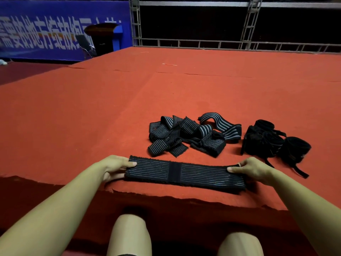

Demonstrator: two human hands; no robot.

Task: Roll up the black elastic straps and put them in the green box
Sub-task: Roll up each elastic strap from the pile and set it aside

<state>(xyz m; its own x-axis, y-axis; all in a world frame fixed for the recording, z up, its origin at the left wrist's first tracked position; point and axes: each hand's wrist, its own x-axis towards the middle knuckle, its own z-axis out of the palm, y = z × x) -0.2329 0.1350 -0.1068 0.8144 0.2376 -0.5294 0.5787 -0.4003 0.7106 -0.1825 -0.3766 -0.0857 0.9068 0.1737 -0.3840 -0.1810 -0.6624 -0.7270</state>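
Note:
A black elastic strap (184, 174) with thin grey stripes lies flat and stretched out near the front edge of the red carpeted platform. My left hand (114, 168) pinches its left end, thumb on top. My right hand (252, 169) pinches its right end the same way. Behind it sits a loose pile of striped black straps (186, 137). To the right lies a cluster of rolled black straps (273, 141) with thin tails trailing out. No green box is in view.
The red platform (129, 98) stretches far back to a metal truss frame (249, 24). Its ragged front edge (166, 196) runs just below the strap. A blue banner (46, 30) and a dark lectern (103, 37) stand at the back left. My knees show below.

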